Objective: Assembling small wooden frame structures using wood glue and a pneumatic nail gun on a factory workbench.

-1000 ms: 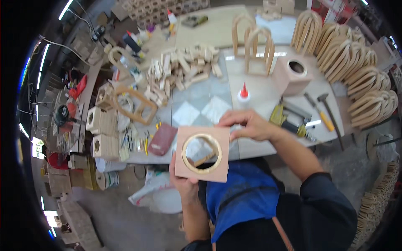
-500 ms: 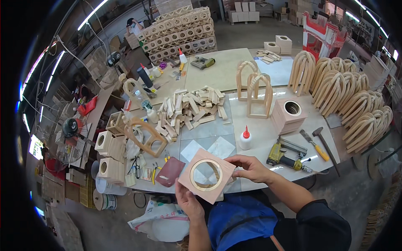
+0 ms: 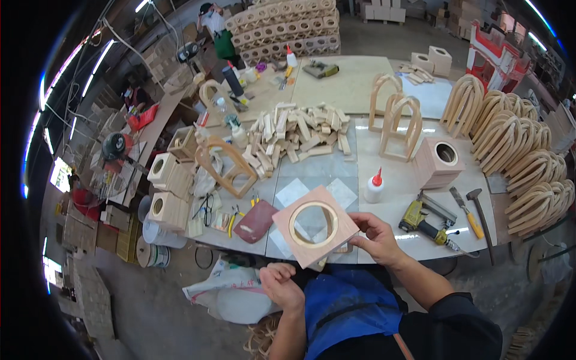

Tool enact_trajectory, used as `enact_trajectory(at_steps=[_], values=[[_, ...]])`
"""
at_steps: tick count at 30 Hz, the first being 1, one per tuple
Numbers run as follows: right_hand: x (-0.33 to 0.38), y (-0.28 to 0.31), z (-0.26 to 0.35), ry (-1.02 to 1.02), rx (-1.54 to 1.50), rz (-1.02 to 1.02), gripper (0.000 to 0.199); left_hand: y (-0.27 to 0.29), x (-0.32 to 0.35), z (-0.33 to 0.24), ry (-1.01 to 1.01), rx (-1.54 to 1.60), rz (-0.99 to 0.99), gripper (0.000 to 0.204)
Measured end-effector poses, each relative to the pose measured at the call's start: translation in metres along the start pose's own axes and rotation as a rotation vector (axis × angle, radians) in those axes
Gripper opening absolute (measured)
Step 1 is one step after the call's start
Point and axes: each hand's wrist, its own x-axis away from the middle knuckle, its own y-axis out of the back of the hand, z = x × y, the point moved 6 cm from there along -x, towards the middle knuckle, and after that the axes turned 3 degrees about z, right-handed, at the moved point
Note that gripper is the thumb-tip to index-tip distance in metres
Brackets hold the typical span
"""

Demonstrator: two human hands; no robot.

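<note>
While your right hand (image 3: 379, 242) pinches a corner of the wooden box (image 3: 312, 253), likely leaving its pale ring (image 3: 293, 228) unobstructed, your left hand (image 3: 283, 285) curls closed, empty.

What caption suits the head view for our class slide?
Right hand holding a square wooden piece with a round hole at a workbench; left hand apart.

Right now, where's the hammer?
In the head view, the hammer lies on the right side of the table, immediately right of the yellow-handled tool.
</note>
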Motion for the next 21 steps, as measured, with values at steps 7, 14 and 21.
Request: enact_trajectory(at_steps=[7, 14, 21], values=[[0.013, -0.005, -0.012, -0.006, 0.005, -0.077, 0.059, -0.048, 0.011, -0.004, -0.067, -0.274, 0.087, 0.073], [0.022, -0.016, -0.007, 0.042, 0.096, -0.053, 0.056, -0.062, 0.017, -0.004, -0.044, -0.332, 0.074, 0.095], [0.030, -0.017, 0.005, 0.083, 0.106, 0.054, 0.052, -0.042, 0.013, 0.001, 0.022, -0.284, 0.033, 0.094]])
